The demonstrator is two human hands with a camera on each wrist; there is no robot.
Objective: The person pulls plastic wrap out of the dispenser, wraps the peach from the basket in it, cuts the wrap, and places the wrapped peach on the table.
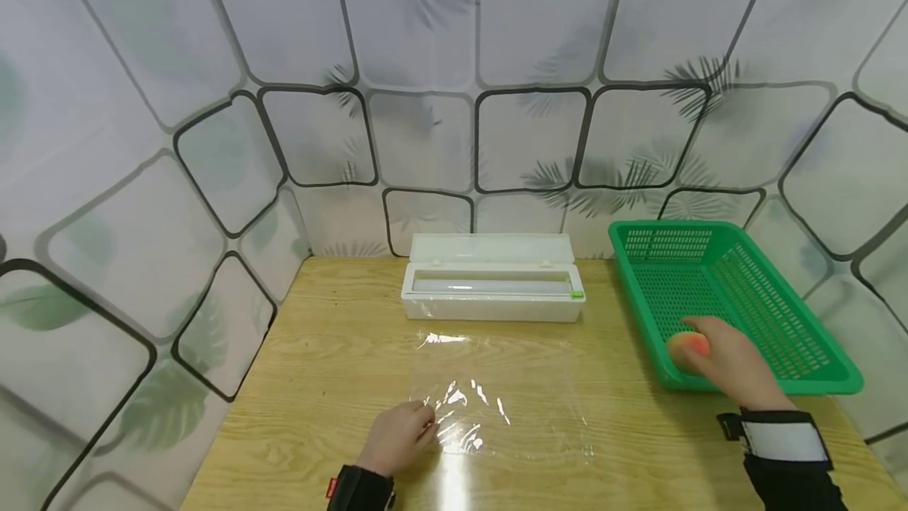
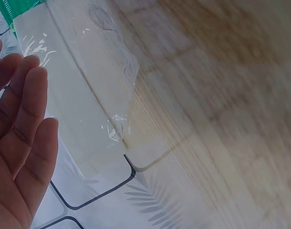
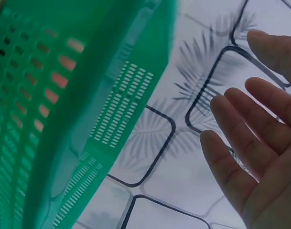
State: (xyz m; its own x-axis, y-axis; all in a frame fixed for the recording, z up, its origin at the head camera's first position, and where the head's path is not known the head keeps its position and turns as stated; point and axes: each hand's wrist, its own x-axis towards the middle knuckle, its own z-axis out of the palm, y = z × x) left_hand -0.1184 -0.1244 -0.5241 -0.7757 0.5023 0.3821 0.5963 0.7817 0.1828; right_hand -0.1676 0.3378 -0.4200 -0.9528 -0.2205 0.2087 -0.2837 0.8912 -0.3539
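My right hand [image 1: 734, 361] reaches over the near side of a green plastic basket [image 1: 801, 290], around a round red-and-yellow fruit [image 1: 679, 347]. In the right wrist view its fingers [image 3: 241, 138] are spread, with nothing in the palm; pink shows through the basket's holes. Whether the hand touches the fruit, I cannot tell. A sheet of clear cling film [image 1: 525, 385] lies flat on the wooden table. Beside its left near edge is my left hand [image 1: 399, 436], holding nothing; in the left wrist view its fingers [image 2: 33, 95] are relaxed and slightly bent.
Behind the film stands a white cling film dispenser [image 1: 489, 310] with its lid [image 1: 489, 248] raised, a roll inside and a small green slider [image 1: 577, 294] at its right end. A patterned wall covering [image 1: 426, 140] rises behind and beside the table [image 1: 298, 385].
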